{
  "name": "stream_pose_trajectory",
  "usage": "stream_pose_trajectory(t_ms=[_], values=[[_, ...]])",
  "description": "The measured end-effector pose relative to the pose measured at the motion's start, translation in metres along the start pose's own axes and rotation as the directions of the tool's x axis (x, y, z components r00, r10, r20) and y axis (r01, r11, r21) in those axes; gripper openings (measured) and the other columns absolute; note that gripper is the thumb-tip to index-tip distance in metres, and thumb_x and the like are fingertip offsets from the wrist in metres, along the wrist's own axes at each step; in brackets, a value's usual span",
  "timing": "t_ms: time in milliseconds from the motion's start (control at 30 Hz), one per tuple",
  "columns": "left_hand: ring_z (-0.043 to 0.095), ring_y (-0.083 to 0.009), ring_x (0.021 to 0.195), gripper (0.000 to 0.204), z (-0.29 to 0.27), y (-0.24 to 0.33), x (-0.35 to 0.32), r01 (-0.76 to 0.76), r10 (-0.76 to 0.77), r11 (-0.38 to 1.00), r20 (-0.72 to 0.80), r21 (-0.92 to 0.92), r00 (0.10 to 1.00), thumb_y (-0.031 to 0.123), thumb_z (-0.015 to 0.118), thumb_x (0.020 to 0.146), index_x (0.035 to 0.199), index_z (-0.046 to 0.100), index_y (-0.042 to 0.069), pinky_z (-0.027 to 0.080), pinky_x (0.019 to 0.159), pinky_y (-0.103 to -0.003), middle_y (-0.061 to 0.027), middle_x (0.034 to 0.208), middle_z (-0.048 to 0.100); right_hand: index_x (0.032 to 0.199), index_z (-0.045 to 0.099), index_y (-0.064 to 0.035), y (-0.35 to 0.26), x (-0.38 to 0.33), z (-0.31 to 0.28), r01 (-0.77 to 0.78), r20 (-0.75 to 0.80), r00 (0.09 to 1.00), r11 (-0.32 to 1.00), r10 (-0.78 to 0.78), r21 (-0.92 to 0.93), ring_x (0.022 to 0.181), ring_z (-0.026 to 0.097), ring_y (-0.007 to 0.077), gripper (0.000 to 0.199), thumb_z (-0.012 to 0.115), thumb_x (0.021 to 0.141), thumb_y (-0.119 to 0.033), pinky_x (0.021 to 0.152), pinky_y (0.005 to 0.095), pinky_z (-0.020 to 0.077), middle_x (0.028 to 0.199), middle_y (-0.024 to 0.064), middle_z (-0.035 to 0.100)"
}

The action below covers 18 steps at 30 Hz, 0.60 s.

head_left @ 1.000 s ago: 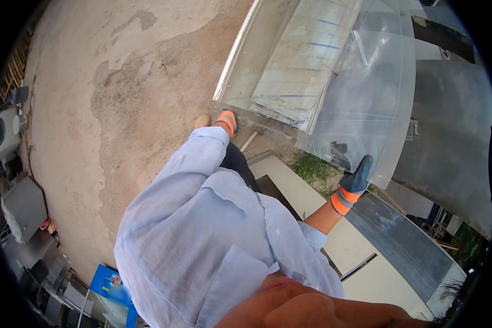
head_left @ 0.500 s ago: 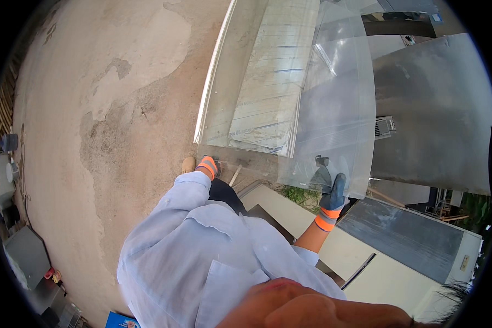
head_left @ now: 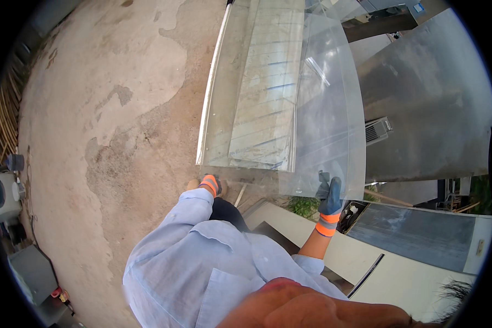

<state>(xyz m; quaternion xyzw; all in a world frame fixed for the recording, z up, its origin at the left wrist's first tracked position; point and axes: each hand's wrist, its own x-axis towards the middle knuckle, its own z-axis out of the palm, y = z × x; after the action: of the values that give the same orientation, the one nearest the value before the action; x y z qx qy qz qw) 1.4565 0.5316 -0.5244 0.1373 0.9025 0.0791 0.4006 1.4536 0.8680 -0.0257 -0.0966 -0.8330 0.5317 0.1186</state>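
I hold a large clear sheet (head_left: pixel 317 104) in front of me, its lower edge at hand height and its top reaching the upper rim of the view. My left hand (head_left: pixel 210 185), in a glove with an orange and grey cuff, grips the sheet's lower left corner and is partly hidden by it. My right hand (head_left: pixel 330 198), in a blue-grey glove with an orange cuff, is closed on the lower right edge. A ribbed pale panel (head_left: pixel 268 98) shows through the sheet. My light blue shirt (head_left: pixel 202 262) fills the lower middle.
Stained concrete ground (head_left: pixel 109 120) spreads to the left. A white round-fronted appliance (head_left: pixel 3 195) and a grey box (head_left: pixel 33 273) stand at the left rim. A grey metal wall (head_left: pixel 426 104) with a vent unit (head_left: pixel 377 130) is at right, with pale flat panels (head_left: pixel 421 235) below it.
The sheet has swung from leaning right to standing straighter in view, with both hands still on its lower edge. The hands sit lower and closer together in the picture.
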Motion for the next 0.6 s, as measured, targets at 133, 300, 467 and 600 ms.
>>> stream_pose_trajectory(t_ms=[133,300,467,600], values=[[0.069,-0.0276,0.100,0.031,0.010,-0.001,0.002,0.203,-0.186,0.816,0.088,-0.540,0.979,0.037,0.051,0.097,0.113,0.070,0.018,0.054,0.081,-0.043,-0.0075,0.110,0.073,0.131,0.060,-0.0007,-0.008,-0.006,0.004,-0.131,-0.068,0.987,0.971,0.147,0.200,0.060,0.050,0.0076,0.044,0.047,0.106,-0.035,0.054,0.0239,0.0420,0.092,0.0054,0.071],[0.069,-0.0274,0.098,0.031,0.022,-0.001,0.004,0.158,0.029,-0.975,0.612,-0.159,0.790,0.037,0.051,0.097,0.113,0.069,0.017,0.054,0.080,-0.043,-0.0078,0.108,0.073,0.143,0.050,-0.0010,-0.034,-0.016,0.002,-0.105,0.043,0.994,0.961,0.097,0.257,0.087,0.057,0.0091,0.052,0.048,0.106,-0.037,0.075,0.0223,0.0441,0.119,0.0057,0.067],[0.069,-0.0273,0.096,0.031,0.020,0.008,0.006,0.157,0.158,-0.986,0.555,0.051,0.817,0.038,0.051,0.098,0.112,0.068,0.016,0.055,0.079,-0.043,-0.0081,0.106,0.073,0.145,0.047,0.0004,-0.034,-0.012,0.006,-0.120,0.044,0.993,0.917,0.112,0.380,0.107,0.067,0.0235,0.049,0.044,0.107,-0.032,0.092,0.0341,0.0529,0.130,0.0156,0.062],[0.069,-0.0272,0.094,0.031,0.020,0.011,0.005,0.183,0.208,-0.978,0.521,0.099,0.828,0.038,0.051,0.098,0.111,0.067,0.015,0.055,0.078,-0.043,-0.0083,0.105,0.073,0.149,0.041,-0.0006,-0.031,-0.012,0.003,-0.154,0.075,0.988,0.894,0.135,0.420,0.106,0.068,0.0242,0.053,0.043,0.107,-0.033,0.090,0.0323,0.0536,0.131,0.0206,0.064]])
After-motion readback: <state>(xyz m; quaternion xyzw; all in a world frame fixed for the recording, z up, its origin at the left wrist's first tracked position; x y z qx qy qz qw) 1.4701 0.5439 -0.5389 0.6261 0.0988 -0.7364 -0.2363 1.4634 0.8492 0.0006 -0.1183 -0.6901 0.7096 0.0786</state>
